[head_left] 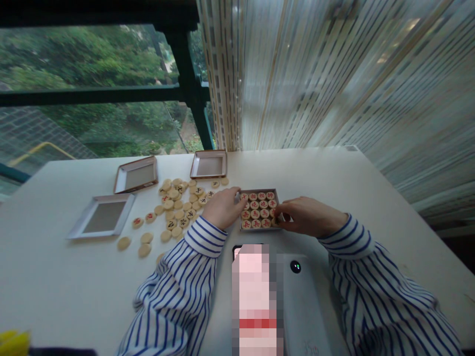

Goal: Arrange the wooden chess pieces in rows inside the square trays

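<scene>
A small square box (259, 190) sits on the white table (334, 188), filled with round wooden game pieces (256, 213) with red characters. My left hand (223, 207) rests curled against the box's left side. At the box's lower right corner, my right hand (308, 216) pinches with its fingertips on a piece or the box edge; which one I cannot make out. A loose heap of wooden pieces (178, 205), some with black marks and some red, lies left of my left hand.
Three empty box halves lie on the table: one at the left (104, 216), one behind it (136, 174), one at the back centre (209, 164). A grey device (302, 296) with a dark button lies near me. A window and striped curtain (334, 74) stand behind.
</scene>
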`<state>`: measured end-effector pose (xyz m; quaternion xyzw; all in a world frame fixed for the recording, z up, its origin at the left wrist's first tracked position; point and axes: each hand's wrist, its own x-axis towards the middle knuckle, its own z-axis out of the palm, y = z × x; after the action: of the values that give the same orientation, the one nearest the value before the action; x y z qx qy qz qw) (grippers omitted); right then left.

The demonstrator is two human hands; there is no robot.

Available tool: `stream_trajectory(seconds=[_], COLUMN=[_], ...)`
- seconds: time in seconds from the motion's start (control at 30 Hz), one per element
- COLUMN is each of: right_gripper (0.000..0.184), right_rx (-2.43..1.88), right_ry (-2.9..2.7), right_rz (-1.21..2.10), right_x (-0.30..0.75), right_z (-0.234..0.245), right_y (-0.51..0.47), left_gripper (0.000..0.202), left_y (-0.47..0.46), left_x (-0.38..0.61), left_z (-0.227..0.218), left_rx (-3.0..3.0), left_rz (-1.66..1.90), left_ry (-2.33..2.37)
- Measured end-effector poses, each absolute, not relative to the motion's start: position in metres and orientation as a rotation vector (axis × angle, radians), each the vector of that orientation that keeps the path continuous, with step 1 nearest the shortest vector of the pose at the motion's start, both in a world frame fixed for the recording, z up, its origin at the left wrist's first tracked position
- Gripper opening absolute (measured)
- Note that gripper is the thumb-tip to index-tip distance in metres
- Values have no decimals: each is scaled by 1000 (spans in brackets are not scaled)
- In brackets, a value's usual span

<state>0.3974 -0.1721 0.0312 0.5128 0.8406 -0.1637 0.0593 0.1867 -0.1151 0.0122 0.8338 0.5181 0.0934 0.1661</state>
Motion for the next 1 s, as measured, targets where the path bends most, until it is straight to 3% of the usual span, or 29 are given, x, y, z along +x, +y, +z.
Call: stream_trajectory(seconds=[0.6, 1.0], right_gripper=[27, 23], right_rx=[1869, 2047], right_ry=[2492, 2646], right_rz=[-237, -188], right_x=[411, 403], right_z=[43, 40], right_y=[-173, -194], left_gripper=[40, 36], left_y=[-118, -131], left_x=[184, 175], left_z=[20, 27], left_rx=[2335, 2339], left_rz=[482, 674], left_ry=[1494, 1438])
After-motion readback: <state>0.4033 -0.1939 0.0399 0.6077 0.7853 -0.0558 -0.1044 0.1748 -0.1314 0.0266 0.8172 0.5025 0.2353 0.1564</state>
